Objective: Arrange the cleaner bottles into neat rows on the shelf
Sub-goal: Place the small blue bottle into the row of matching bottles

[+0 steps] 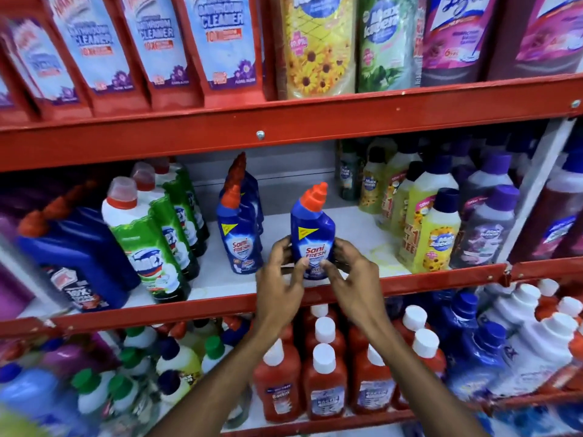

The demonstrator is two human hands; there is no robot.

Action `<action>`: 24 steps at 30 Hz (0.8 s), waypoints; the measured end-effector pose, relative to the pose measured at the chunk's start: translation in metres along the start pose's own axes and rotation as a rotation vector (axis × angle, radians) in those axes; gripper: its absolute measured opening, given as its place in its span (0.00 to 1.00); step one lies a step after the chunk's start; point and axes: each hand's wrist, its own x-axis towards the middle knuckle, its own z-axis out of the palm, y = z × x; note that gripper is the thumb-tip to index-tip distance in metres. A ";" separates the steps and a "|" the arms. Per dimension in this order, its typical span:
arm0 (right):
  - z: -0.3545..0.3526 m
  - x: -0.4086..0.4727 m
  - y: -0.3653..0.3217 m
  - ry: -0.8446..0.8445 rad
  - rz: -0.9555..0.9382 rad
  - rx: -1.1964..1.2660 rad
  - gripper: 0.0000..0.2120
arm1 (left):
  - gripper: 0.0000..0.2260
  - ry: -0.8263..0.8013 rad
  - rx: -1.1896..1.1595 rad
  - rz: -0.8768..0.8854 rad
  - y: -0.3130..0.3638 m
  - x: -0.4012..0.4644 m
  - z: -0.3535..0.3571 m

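A blue Sani Fresh bottle (312, 231) with an orange-red cap stands upright near the front edge of the middle shelf (356, 225). My left hand (280, 279) grips its lower left side and my right hand (350, 272) grips its lower right side, thumbs on the label. A row of matching blue Sani Fresh bottles (240, 228) runs front to back just to its left, apart from it. Green-and-white cleaner bottles (151, 244) form a row further left.
A large dark blue bottle (75, 257) stands at the left end. Yellow and purple bottles (441, 234) crowd the right side of the shelf. The red front rail (220, 302) runs below my hands. Red and blue bottles fill the lower shelf; refill pouches hang above.
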 end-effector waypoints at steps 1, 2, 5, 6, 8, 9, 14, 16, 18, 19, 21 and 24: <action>0.014 -0.001 -0.006 -0.021 -0.010 0.020 0.19 | 0.17 0.039 0.018 0.004 -0.003 -0.003 -0.015; 0.028 -0.002 -0.012 -0.046 -0.018 0.037 0.19 | 0.17 0.075 0.038 0.004 -0.006 -0.005 -0.029; 0.064 -0.004 -0.025 -0.104 -0.028 0.058 0.19 | 0.16 0.145 0.096 -0.010 -0.016 -0.009 -0.064; 0.075 -0.005 -0.027 -0.118 -0.032 0.062 0.19 | 0.16 0.153 0.109 -0.026 -0.020 -0.009 -0.073; 0.093 -0.005 -0.031 -0.143 -0.036 0.061 0.19 | 0.16 0.155 0.133 -0.059 -0.025 -0.010 -0.088; 0.100 -0.006 -0.032 -0.154 -0.030 0.058 0.19 | 0.17 0.151 0.145 -0.071 -0.028 -0.009 -0.093; 0.123 -0.009 -0.031 -0.180 0.002 0.021 0.19 | 0.17 0.113 0.186 -0.112 -0.044 -0.006 -0.108; 0.127 -0.010 -0.029 -0.174 0.004 0.006 0.18 | 0.18 0.096 0.190 -0.127 -0.045 -0.005 -0.111; 0.129 -0.012 -0.028 -0.160 0.013 0.004 0.19 | 0.18 0.071 0.197 -0.129 -0.044 -0.005 -0.114; 0.129 -0.013 -0.028 -0.154 0.021 0.008 0.20 | 0.18 0.062 0.197 -0.133 -0.046 -0.004 -0.115; 0.130 -0.016 -0.027 -0.129 0.051 0.033 0.23 | 0.18 0.041 0.159 -0.162 -0.050 -0.003 -0.117; 0.132 -0.015 -0.026 -0.085 0.187 0.193 0.24 | 0.21 0.002 -0.052 -0.274 -0.049 0.001 -0.117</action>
